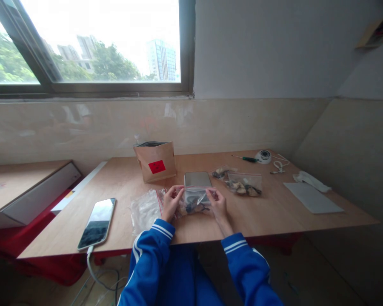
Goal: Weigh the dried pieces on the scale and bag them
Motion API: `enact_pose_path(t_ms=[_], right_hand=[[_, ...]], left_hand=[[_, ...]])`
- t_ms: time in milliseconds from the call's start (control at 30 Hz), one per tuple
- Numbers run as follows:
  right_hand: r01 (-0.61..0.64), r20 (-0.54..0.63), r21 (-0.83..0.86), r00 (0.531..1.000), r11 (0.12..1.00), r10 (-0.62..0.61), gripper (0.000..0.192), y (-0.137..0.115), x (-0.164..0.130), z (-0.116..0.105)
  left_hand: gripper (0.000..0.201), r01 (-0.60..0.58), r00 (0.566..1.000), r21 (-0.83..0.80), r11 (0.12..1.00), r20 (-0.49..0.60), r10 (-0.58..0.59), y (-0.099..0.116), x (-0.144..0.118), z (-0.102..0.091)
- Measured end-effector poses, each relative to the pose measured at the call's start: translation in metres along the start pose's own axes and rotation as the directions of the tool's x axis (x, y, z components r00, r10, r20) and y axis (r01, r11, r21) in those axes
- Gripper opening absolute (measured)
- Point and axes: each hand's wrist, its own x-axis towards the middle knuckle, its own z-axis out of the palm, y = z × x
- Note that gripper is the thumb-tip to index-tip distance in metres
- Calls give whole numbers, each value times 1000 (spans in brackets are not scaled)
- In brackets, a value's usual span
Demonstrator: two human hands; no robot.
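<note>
Pinching a small clear zip bag (194, 201) by its top corners, the left hand (171, 204) and the right hand (218, 205) hold it just above the near edge of the wooden table (274, 212), fingers closed on the plastic at either end. One bag is in the hands, with dark and pale pieces inside it. Two more filled bags (241, 183) lie to the right, close together. A pile of empty clear bags (145, 210) rests just left of the left hand; how many are in it cannot be told. One small flat scale (197, 179) sits directly behind the held bag. One brown paper pouch (155, 161) with a red label stands upright behind that, to the left. One phone (97, 222) lies at the left with a cable plugged in. At the far right corner lie one green-handled screwdriver (245, 159), one small round white device (264, 156) and one grey sheet (312, 197).
</note>
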Motion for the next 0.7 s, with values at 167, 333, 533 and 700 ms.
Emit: enact_pose_path(t_ms=[167, 333, 533, 700], right_hand=[[13, -32, -2, 999, 1000, -13, 31, -2, -1, 0], [18, -52, -21, 998, 1000, -19, 34, -2, -1, 1], [-2, -50, -33, 999, 999, 1, 33, 1, 0, 0], [-4, -76, -60, 997, 998, -1, 32, 1, 0, 0]], left_hand=[[31, 26, 999, -13, 1000, 31, -26, -3, 2, 0], [32, 5, 999, -8, 1000, 39, -4, -6, 2, -1], [27, -38, 999, 30, 999, 7, 38, -5, 1, -1], [26, -76, 997, 77, 994, -14, 77, -5, 0, 0]])
